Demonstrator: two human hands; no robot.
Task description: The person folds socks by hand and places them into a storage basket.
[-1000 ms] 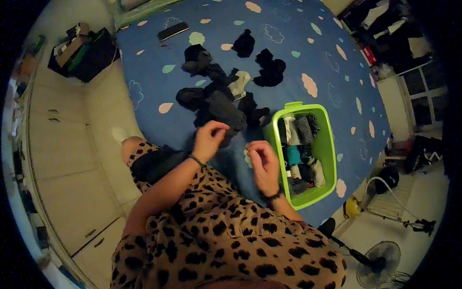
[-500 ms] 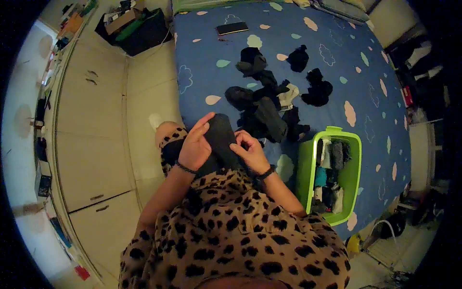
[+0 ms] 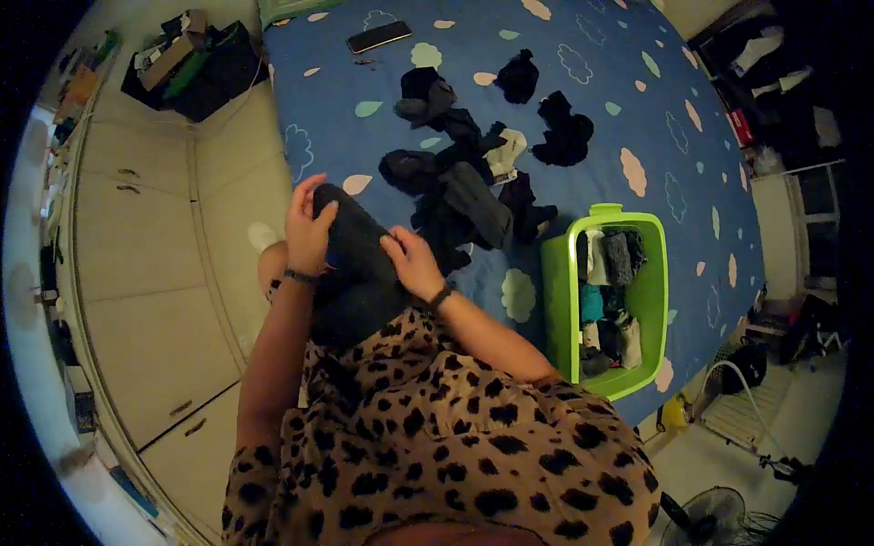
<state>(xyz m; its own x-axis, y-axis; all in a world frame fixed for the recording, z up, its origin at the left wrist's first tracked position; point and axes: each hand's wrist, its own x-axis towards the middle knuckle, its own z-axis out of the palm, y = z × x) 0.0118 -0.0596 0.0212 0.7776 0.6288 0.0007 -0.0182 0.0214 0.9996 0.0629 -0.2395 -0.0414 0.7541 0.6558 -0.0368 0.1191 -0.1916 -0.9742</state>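
Note:
A dark grey sock [image 3: 353, 232] is stretched between my two hands above my lap. My left hand [image 3: 309, 235] grips its upper end, thumb on the near side and fingers partly behind the fabric. With thumb and fingers pinched, my right hand [image 3: 417, 266] holds the sock's right edge. The sock's lower part blends into dark cloth over my lap, so its end is hard to make out. Just beyond my hands, a loose pile of dark socks [image 3: 475, 205] lies on the bed, with a light sock [image 3: 506, 156] among them.
A green plastic bin [image 3: 662, 309] holding rolled socks stands on the blue patterned bed sheet [image 3: 596, 118] to my right. A phone [image 3: 379, 37] lies farther back. On the left are pale cabinets [image 3: 137, 237] and a black box of items [image 3: 196, 77]. A fan [image 3: 715, 519] stands at lower right.
My view has shifted, so the bed and bin appear farther left and higher. Both hands still hold the sock, now slanted, with the right hand gripping along its edge.

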